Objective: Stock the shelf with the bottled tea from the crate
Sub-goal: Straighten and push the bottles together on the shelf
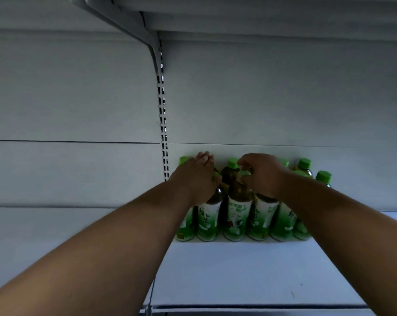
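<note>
White metal shelf (250, 270) fills the lower half of view, grey back panel (261, 99) behind it, slotted upright (163, 133) running from 12 down to centre. Crate not in view.

Bottled tea: cluster of green-capped, green-labelled plastic tea bottles (236, 215) standing upright at the back of the shelf, just right of centre, at 3 o'clock of the upright. Front row touching side by side, at least one more row behind; caps show at 1–2 o'clock of the cluster.

My left hand (197, 179) is on the neck of the second front bottle from the left (207, 217), fingers curled over the top, cap hidden under them. My right hand (261, 174) is at the neck area of the next bottles to the right, fingers curled; I can't tell for certain which bottle it grips, or if it's only nudging.

Step in hand, as I judge it: seating and squaring the front row.

To do it well:
- keep bottles vertical, push low-effort from the neck so nothing tips into the back row
- close gaps toward the upright at 9 o'clock
- labels facing 6 o'clock, front edge in one line
- let go one hand at a time, check nothing rocks
</note>
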`<state>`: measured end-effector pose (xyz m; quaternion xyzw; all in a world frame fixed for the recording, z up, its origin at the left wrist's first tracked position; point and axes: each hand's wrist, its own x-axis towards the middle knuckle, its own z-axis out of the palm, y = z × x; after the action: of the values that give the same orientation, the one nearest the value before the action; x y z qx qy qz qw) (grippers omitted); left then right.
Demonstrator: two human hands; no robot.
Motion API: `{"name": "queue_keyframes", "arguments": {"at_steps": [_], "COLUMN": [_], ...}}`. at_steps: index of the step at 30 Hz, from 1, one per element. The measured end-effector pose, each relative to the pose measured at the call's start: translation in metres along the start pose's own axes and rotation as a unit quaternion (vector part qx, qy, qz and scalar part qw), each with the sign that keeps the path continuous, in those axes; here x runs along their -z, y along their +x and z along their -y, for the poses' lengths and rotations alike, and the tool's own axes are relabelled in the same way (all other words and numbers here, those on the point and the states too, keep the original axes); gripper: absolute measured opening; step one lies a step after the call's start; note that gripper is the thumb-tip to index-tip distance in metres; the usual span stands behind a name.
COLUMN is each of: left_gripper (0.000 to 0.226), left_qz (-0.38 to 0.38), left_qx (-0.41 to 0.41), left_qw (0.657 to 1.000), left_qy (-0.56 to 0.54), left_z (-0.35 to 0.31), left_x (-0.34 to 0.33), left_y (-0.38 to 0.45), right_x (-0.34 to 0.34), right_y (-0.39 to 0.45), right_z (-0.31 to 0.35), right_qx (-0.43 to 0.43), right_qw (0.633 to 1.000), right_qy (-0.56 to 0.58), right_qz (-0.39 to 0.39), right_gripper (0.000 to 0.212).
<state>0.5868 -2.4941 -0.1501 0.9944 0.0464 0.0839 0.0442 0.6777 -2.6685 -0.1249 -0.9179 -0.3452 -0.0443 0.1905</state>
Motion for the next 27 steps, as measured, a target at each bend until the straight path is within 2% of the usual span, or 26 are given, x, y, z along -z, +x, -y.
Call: {"name": "queue_keyframes", "arguments": {"at_steps": [2,6,10,17,19,22,24,27], "left_gripper": [0.069,0.079,0.093,0.091,0.091,0.092,0.096,0.107], "left_qz": [0.02,0.037,0.054,0.036,0.036,0.042,0.051,0.052], "left_qx": [0.014,0.015,0.006,0.011,0.008,0.006,-0.001,-0.025], "left_qw": [1.0,0.998,0.997,0.997,0.997,0.998,0.997,0.996], "left_qy": [0.012,0.043,0.056,0.063,0.062,0.055,0.061,0.062], "left_z": [-0.009,-0.01,-0.008,-0.008,-0.008,-0.008,-0.008,-0.013], "left_x": [-0.003,-0.008,-0.007,-0.011,-0.01,-0.007,-0.005,-0.002], "left_y": [0.008,0.012,0.014,0.014,0.013,0.013,0.014,0.018], "right_x": [-0.003,-0.014,-0.016,-0.021,-0.021,-0.012,0.0,0.018], "right_y": [-0.001,0.004,0.01,0.011,0.011,0.007,0.005,0.002], "right_z": [-0.006,-0.011,-0.012,-0.012,-0.013,-0.017,-0.026,-0.049], "right_qx": [0.006,0.003,0.016,0.025,0.021,0.015,0.007,-0.014], "right_qw": [1.0,0.999,0.999,0.999,0.999,0.999,1.0,1.0], "right_qy": [-0.005,-0.023,-0.023,0.004,0.007,0.01,0.021,0.014], "right_qz": [0.008,0.036,0.037,0.021,0.027,0.04,0.022,-0.017], "right_gripper": [0.047,0.033,0.027,0.026,0.031,0.053,0.064,0.056]}}
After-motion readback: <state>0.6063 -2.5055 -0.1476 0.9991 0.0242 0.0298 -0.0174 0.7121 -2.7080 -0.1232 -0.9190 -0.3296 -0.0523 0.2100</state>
